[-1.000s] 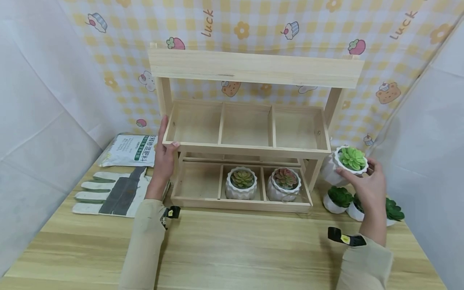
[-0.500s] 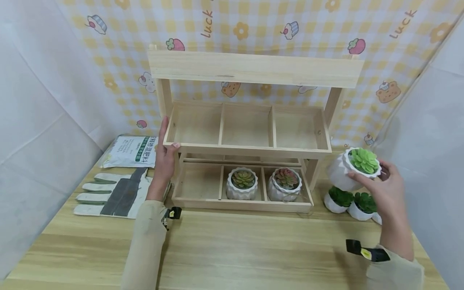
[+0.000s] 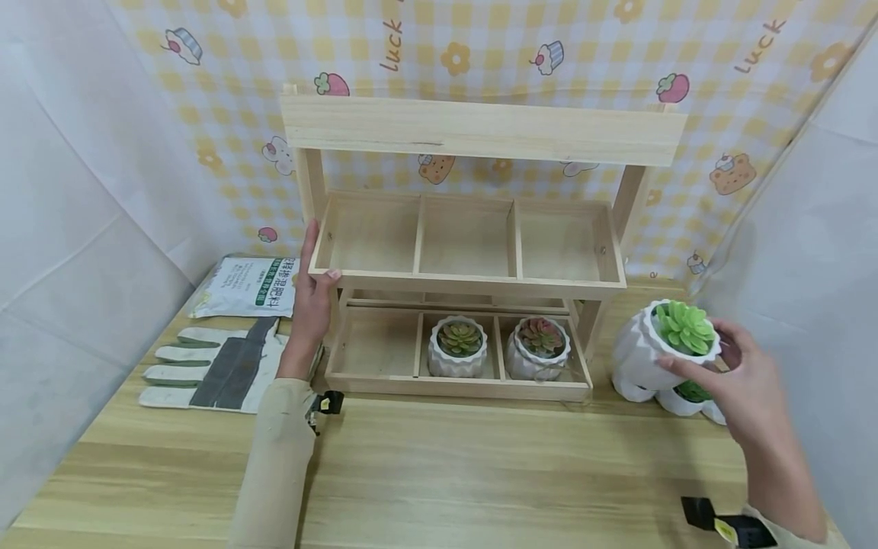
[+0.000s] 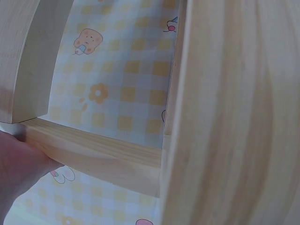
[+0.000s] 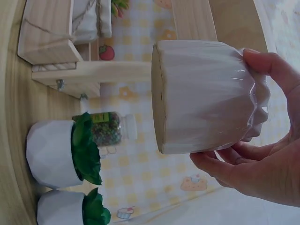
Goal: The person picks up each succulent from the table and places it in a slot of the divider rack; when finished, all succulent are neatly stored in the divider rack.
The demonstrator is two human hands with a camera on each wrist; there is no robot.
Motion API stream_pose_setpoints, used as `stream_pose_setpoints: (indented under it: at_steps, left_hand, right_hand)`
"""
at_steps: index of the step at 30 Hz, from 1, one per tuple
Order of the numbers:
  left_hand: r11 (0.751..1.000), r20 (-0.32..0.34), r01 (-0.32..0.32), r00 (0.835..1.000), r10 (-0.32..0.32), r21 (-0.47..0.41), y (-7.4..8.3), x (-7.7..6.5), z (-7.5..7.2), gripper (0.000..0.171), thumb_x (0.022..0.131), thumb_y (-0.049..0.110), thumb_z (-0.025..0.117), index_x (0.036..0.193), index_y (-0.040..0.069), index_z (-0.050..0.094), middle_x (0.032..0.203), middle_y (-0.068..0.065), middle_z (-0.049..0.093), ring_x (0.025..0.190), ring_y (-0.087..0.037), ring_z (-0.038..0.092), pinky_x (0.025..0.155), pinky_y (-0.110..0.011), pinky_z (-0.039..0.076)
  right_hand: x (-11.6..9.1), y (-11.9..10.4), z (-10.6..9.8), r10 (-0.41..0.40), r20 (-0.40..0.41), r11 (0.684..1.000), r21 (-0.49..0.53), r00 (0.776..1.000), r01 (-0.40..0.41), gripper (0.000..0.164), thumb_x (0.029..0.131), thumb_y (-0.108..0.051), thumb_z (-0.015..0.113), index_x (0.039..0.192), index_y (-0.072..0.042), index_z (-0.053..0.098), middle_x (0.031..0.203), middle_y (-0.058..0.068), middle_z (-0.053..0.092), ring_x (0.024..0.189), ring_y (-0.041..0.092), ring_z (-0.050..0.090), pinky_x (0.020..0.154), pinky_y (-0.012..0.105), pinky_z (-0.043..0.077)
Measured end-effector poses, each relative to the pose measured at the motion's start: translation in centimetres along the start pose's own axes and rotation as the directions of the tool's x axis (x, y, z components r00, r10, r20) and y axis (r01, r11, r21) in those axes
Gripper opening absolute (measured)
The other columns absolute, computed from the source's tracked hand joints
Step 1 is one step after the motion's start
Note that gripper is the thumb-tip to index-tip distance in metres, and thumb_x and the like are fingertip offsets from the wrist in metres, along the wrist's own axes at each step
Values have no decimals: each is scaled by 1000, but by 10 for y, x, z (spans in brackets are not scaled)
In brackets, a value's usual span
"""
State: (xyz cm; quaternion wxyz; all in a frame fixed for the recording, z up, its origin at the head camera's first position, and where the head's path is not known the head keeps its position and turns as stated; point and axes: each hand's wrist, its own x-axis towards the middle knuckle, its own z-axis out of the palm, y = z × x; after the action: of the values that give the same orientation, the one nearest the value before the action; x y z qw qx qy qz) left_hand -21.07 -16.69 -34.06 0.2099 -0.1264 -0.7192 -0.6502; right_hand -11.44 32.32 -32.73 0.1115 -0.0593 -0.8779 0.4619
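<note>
My right hand (image 3: 744, 381) grips a white scalloped pot with a bright green succulent (image 3: 684, 328) near its rim. The pot is in the air at the right, tilted; its smooth side and base (image 5: 201, 98) fill the middle of the right wrist view. It overlaps smaller potted plants (image 3: 682, 400) in the head view. My left hand (image 3: 312, 313) holds the left end of the upper tray of a two-tier wooden plant stand (image 3: 473, 126), thumb over the front edge. In the lower tray, a green succulent pot (image 3: 458, 358) sits in the middle compartment and a reddish one (image 3: 539, 360) in the right.
A work glove (image 3: 213, 370) and a white printed bag (image 3: 247, 286) lie left of the stand. Small faceted pots with dark green plants (image 5: 54, 152) stand on the wooden table (image 3: 480, 473). Behind them is a jar of coloured beads (image 5: 107, 129).
My right hand has carried the bright green succulent pot rightward, then down and a little nearer to me, in front of the small plants. The left hand has stayed on the stand.
</note>
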Motion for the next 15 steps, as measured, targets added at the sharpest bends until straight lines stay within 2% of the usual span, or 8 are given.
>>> stream_pose_setpoints:
  at_steps: [3,7,10,13,15]
  left_hand:
    - [1000,0,-1,1000,1,-1,0,0,0,72,86,7,41,151,20,13,154,2,14,134,-25,25,104,-46,25]
    - [1000,2,-3,1000,3,-3,-1,0,0,72,86,7,41,151,20,13,154,2,14,134,-25,25,104,-45,25]
    - [1000,2,-3,1000,3,4,-1,0,-1,72,86,7,41,151,19,12,154,1,14,134,-26,25,104,-45,25]
    - [1000,4,-5,1000,5,8,0,0,-1,71,87,8,41,151,19,12,154,0,14,134,-26,25,103,-45,25]
    - [1000,4,-5,1000,5,8,0,-1,-1,71,87,8,40,151,19,12,153,0,15,134,-26,26,103,-45,25]
  right_hand:
    - [-5,-3,6,-21,31,1000,-3,999,21,78,79,-13,74,143,-8,30,132,0,42,120,1,40,81,6,38]
    - [-13,-7,13,-27,79,999,-19,996,28,78,78,-17,75,143,-12,31,133,-2,44,109,0,46,76,9,40]
    - [-19,-12,19,-40,114,999,-28,993,44,78,78,-19,75,142,-12,32,136,5,43,109,0,46,76,9,40]
    - [-23,-17,26,-59,133,997,-31,989,63,80,77,-19,76,142,-6,30,138,15,39,117,0,41,81,6,37]
    - [-26,-21,31,-61,143,997,-30,988,66,82,76,-19,77,141,-3,29,136,19,39,115,1,42,81,5,36]
